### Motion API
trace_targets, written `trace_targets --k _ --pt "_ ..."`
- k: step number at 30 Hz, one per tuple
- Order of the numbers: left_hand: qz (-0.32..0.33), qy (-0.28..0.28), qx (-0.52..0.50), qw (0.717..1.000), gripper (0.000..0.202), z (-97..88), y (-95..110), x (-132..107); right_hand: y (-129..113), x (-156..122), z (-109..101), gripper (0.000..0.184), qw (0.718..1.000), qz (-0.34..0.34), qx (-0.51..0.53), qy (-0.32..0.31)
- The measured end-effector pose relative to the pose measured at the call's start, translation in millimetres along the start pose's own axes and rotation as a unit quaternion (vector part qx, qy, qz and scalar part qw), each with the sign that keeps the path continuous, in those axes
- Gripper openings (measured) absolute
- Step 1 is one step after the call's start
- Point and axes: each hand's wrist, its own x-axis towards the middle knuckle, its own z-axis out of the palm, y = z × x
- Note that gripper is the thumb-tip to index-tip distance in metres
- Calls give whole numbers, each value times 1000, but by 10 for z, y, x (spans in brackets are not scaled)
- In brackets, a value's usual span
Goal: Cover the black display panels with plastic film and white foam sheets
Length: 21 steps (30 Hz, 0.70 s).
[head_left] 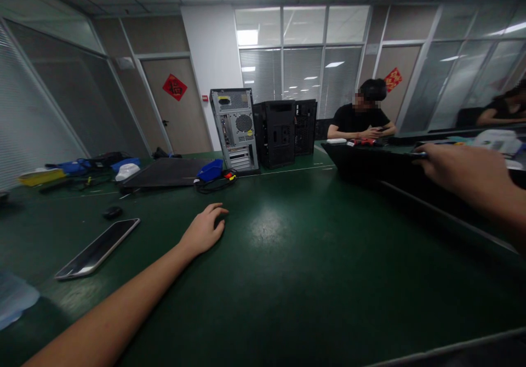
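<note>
My left hand (pixel 204 228) rests on the green tabletop (pixel 263 290), its fingers loosely bent and apart, holding nothing. To its left lie a smartphone (pixel 98 248) with a dark screen and a small round black object (pixel 112 212). At the right, my right hand (pixel 462 172) grips the upper edge of a large black flat panel (pixel 370 167). The panel is tilted, with its lower edge near the tabletop; whether it touches is too dark to tell. My right fingertips are partly hidden behind its edge.
A silver computer case (pixel 236 131) and black cases (pixel 280 134) stand at the back. Left of them lie a dark flat panel (pixel 168 173), a blue bin (pixel 211 170), cables and a yellow tray (pixel 42 177). A person (pixel 361 115) sits across the table, another at far right.
</note>
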Motion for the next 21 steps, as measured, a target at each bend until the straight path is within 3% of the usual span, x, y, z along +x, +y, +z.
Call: trace_targets --k 4,8,11,16,19,21 --pt "1 -2 -5 1000 39 -18 7 -8 8 11 81 35 999 -14 7 -36" --pt "-1 0 -8 1000 39 -21 5 -10 -31 23 92 32 999 -36 23 -12" --pt "-3 2 -12 1000 39 -23 10 -9 -148 -13 -42 28 999 -38 33 8" --pt "4 11 -44 999 38 -40 11 -8 -495 -165 -439 27 999 -38 21 7" --pt "-8 26 -130 991 38 -64 20 -4 -770 -274 -579 31 994 -85 63 37" --pt "-56 41 -264 962 45 -83 45 6 -988 -364 -584 33 985 -115 117 54"
